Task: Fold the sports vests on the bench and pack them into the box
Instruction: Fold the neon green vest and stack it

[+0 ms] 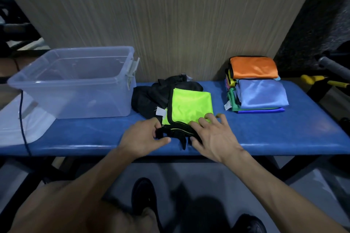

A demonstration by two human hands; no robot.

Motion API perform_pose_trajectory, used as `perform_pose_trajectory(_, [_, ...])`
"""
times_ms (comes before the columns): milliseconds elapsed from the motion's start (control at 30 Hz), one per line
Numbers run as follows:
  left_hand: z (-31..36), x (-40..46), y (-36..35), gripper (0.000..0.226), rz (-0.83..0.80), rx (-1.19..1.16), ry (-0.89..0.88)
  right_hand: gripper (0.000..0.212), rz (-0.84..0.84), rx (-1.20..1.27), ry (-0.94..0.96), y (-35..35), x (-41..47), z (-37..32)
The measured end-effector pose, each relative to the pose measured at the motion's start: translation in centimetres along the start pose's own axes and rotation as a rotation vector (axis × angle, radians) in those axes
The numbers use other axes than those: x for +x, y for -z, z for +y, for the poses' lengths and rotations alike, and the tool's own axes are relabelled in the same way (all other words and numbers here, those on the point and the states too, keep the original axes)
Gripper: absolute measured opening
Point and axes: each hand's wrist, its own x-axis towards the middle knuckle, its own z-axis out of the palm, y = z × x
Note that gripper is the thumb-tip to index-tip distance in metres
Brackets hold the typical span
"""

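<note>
A neon green vest [191, 105] with black trim lies partly folded at the middle of the blue bench [265, 130]. My left hand [144, 138] pinches its black strap ends at the near edge. My right hand [212, 134] lies flat with spread fingers on the vest's near right corner. A crumpled black vest [151, 96] lies behind and left of the green one. The clear plastic box [75, 85] stands on the bench's left part, with nothing visible inside. Folded vests are stacked at the right, an orange one [253, 67] and a light blue one [263, 93] on top.
A wood-grain wall panel [170, 15] runs behind the bench. The box lid [19, 119] lies at the left with a blue cable [22, 119] across it. Yellow-handled gear [322, 80] sits at the far right. My shoes [144, 195] are on the grey floor below.
</note>
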Motion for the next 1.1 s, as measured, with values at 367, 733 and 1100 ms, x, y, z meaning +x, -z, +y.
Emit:
perform_pose_trajectory(367, [2.8,-1.0,-2.3,0.018,0.107,0.024,-0.197,0.067,-0.042,-0.037,-0.111,0.1,1.2,-1.3])
perform_pose_trajectory(733, [2.5,-0.5,-3.1,0.039,-0.017,-0.235,-0.186,0.069,-0.022,-0.041,-0.13,-0.1,1.7,-1.7])
perform_pose_trajectory(1100, [0.9,-0.9,-2.6,0.014,0.136,0.04,-0.44,0.069,-0.065,-0.078,-0.095,-0.3,1.5,-2.0])
